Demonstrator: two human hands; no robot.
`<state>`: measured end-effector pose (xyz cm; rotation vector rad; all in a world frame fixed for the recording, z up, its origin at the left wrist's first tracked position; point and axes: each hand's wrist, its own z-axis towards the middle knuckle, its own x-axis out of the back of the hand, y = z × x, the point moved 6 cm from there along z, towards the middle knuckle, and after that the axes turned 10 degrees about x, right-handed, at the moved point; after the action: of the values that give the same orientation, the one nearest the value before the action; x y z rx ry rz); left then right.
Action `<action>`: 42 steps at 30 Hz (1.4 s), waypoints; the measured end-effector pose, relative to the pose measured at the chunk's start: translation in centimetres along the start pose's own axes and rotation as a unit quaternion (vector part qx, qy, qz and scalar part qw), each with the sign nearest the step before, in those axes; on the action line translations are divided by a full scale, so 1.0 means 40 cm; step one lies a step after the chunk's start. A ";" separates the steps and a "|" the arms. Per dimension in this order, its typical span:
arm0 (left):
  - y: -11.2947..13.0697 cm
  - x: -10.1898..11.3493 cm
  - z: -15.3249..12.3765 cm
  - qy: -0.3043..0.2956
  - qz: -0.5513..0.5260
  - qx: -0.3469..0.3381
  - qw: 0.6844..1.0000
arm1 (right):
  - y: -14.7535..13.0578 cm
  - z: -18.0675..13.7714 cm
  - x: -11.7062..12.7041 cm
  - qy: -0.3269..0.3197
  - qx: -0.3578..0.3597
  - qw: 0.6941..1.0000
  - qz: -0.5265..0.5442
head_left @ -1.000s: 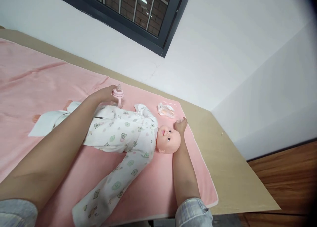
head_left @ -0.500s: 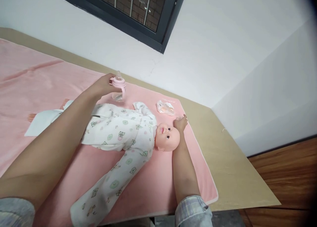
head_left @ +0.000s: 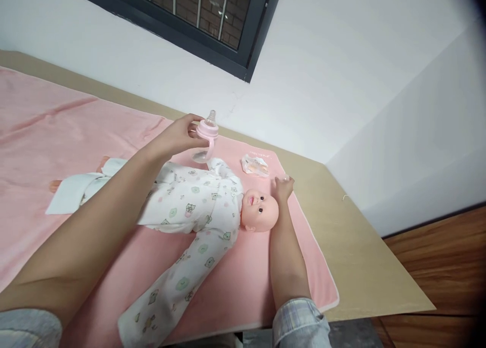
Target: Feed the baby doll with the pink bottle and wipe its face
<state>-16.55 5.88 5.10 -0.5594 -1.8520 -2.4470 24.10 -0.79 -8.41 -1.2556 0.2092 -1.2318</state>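
Head view, looking down on a worktop (head_left: 364, 267) set against a white wall (head_left: 341, 74). The left hand (head_left: 178, 136) holds a baby bottle (head_left: 205, 141) lifted clear of the pink blanket (head_left: 45, 135); its grip is clamped on the bottle's pink collar, thumb on the near side and fingers (head_left: 192, 119) curled over the top. The bottle is tilted, its teat pointing up and away from the grip, its clear body and pink handle hanging below the fingers. Directly beneath this grip lies a baby doll (head_left: 212, 206) in a white printed sleepsuit, on its back across the blanket, head toward the right hand. One sleepsuit leg (head_left: 170, 287) stretches toward the viewer, under the left forearm.

The right hand (head_left: 281, 187) rests just beyond the crown of the doll's head (head_left: 261, 212), touching or nearly touching it; which cannot be told. Its fingers are loosely apart and close on nothing. A small clear plastic packet (head_left: 255, 165) lies on the blanket just beyond and left of this grip, between the two hands. A white cloth (head_left: 72, 198) lies at the doll's far end, well left of the left grip. Above the left hand, a dark-framed window (head_left: 212, 29) is set in the wall. Wooden floor (head_left: 448, 267) shows far right of the right grip.
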 end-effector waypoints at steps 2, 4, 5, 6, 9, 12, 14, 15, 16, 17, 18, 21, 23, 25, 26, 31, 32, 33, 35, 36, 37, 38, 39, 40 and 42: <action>0.016 -0.019 -0.011 -0.021 -0.002 -0.018 1.000 | -0.032 0.021 0.026 0.013 0.017 0.999 0.035; 0.033 -0.037 -0.023 -0.033 0.006 -0.025 0.999 | -0.088 0.039 0.060 0.030 0.047 0.994 0.093; 0.042 -0.046 -0.030 -0.038 0.011 -0.028 0.999 | -0.126 0.043 0.078 0.036 0.069 0.988 0.135; 0.052 -0.054 -0.038 -0.041 0.017 -0.033 0.998 | -0.169 0.042 0.094 0.034 0.092 0.979 0.177; 0.076 -0.080 -0.063 -0.043 0.052 -0.040 0.997 | -0.319 -0.001 0.132 -0.008 0.177 0.945 0.273; 0.100 -0.108 -0.095 -0.053 0.087 -0.060 0.993 | -0.464 -0.099 0.149 -0.087 0.272 0.909 0.302; 0.119 -0.124 -0.119 -0.063 0.104 -0.077 0.990 | -0.530 -0.171 0.146 -0.138 0.311 0.890 0.302; 0.127 -0.131 -0.131 -0.067 0.118 -0.081 0.988 | -0.553 -0.203 0.144 -0.153 0.329 0.883 0.299; 0.136 -0.135 -0.142 -0.068 0.133 -0.081 0.985 | -0.570 -0.229 0.141 -0.162 0.345 0.877 0.293; 0.144 -0.139 -0.152 -0.070 0.149 -0.082 0.983 | -0.582 -0.250 0.138 -0.168 0.360 0.872 0.287; 0.153 -0.141 -0.162 -0.074 0.164 -0.085 0.980 | -0.590 -0.267 0.135 -0.172 0.374 0.868 0.279; 0.177 -0.142 -0.184 -0.083 0.185 -0.108 0.973 | -0.602 -0.296 0.123 -0.201 0.400 0.855 0.263; 0.185 -0.137 -0.190 -0.082 0.189 -0.117 0.971 | -0.608 -0.310 0.116 -0.232 0.407 0.845 0.258; 0.189 -0.131 -0.190 -0.074 0.191 -0.117 0.972 | -0.613 -0.325 0.111 -0.265 0.406 0.835 0.261; 0.190 -0.129 -0.189 -0.069 0.189 -0.116 0.973 | -0.615 -0.332 0.109 -0.279 0.402 0.830 0.267; 0.196 -0.130 -0.186 -0.050 0.175 -0.124 0.975 | -0.614 -0.355 0.100 -0.299 0.375 0.823 0.305; 0.195 -0.132 -0.185 -0.045 0.177 -0.127 0.975 | -0.613 -0.356 0.098 -0.296 0.371 0.825 0.307; 0.193 -0.132 -0.184 -0.038 0.181 -0.132 0.974 | -0.612 -0.355 0.097 -0.292 0.368 0.828 0.307; 0.190 -0.131 -0.183 -0.029 0.189 -0.145 0.971 | -0.608 -0.345 0.094 -0.279 0.364 0.835 0.304; 0.190 -0.128 -0.183 -0.025 0.188 -0.153 0.970 | -0.604 -0.334 0.095 -0.269 0.363 0.840 0.300; 0.192 -0.123 -0.184 -0.023 0.178 -0.159 0.971 | -0.598 -0.318 0.098 -0.253 0.363 0.847 0.295; 0.196 -0.116 -0.186 -0.029 0.159 -0.164 0.973 | -0.588 -0.298 0.103 -0.232 0.363 0.855 0.289; 0.202 -0.110 -0.190 -0.046 0.128 -0.165 0.977 | -0.576 -0.273 0.111 -0.206 0.363 0.864 0.281; 0.209 -0.105 -0.197 -0.075 0.090 -0.163 0.980 | -0.560 -0.243 0.122 -0.177 0.364 0.874 0.271; 0.224 -0.105 -0.222 -0.160 0.034 -0.150 0.975 | -0.516 -0.177 0.147 -0.117 0.363 0.892 0.242</action>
<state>-12.95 -5.87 10.12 -1.0707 -1.5186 -2.7413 9.47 -5.81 8.07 -0.6222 -0.1140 -0.6124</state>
